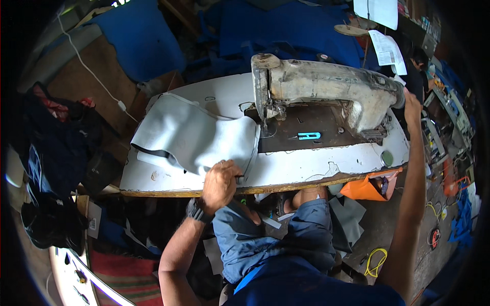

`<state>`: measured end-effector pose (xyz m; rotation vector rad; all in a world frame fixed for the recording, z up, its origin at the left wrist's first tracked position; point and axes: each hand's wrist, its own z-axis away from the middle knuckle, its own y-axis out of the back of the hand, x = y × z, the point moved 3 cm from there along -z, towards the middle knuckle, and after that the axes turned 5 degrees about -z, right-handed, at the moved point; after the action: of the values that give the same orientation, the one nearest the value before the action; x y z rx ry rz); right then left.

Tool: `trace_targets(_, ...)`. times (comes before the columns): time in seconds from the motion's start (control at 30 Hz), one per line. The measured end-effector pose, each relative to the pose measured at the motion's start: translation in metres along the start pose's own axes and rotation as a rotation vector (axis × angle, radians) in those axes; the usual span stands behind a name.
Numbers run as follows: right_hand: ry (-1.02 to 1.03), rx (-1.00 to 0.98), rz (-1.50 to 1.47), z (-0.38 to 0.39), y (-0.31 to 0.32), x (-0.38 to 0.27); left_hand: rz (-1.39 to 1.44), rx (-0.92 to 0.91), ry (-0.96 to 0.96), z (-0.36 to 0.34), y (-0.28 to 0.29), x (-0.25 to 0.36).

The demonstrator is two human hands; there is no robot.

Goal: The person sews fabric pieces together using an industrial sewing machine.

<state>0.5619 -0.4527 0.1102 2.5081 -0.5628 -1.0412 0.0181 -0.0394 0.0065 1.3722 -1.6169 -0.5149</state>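
Spanning the centre of the view, the white tabletop (291,167), chipped along its edges, supports the machine (316,81), a worn sewing machine of heavy appearance. The sheet (199,132), pale grey, lies on the left of the tabletop, its right edge close to the machine's left end. Its broad waves suggest a light, pliable material, fairly smooth and perhaps a little slippery; it is probably best held by the near edge, with the bulk supported flat to avoid creasing. The orange bag (365,189) hangs below the front edge. The left hand (220,179) has its fingers curled closed over the sheet's near right corner. The right hand (412,108) is at the handwheel (400,96), fingers bent about its far side; how firmly they grip cannot be told. Smaller items: blue snips (309,136) beneath the machine's arm; a round tin (386,158), near the right front.
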Motion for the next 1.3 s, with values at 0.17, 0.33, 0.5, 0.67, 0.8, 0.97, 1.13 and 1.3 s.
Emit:
trace_targets(0.17,0.091,0.15,-0.293,0.068,-0.012,-0.112,0.276,0.022,0.122,0.018,0.008,0.001)
trace_targets(0.33,0.448,-0.581,-0.066,0.207,-0.129,-0.222,0.36,0.003,0.082,0.014,0.004,0.001)
trace_targets(0.5,0.599,-0.652,0.324,0.214,-0.19,-0.226,0.388,0.027,0.142,0.018,0.003,-0.001)
trace_targets(0.67,0.538,-0.732,0.173,0.228,-0.194,-0.261,0.404,0.051,0.152,0.019,0.003,-0.001)
trace_targets(0.8,0.284,-0.839,-0.297,0.281,-0.168,-0.319,0.372,0.041,0.15,0.02,0.004,-0.003)
trace_targets(0.97,0.507,-0.791,-0.177,0.311,-0.174,-0.343,0.382,0.048,0.159,0.019,0.003,-0.003)
trace_targets(1.13,0.624,-0.68,-0.151,0.319,-0.183,-0.354,0.355,0.041,0.169,0.02,0.002,-0.003)
trace_targets(1.3,0.576,-0.718,-0.116,0.318,-0.183,-0.349,0.325,-0.017,0.125,0.025,0.018,0.004)
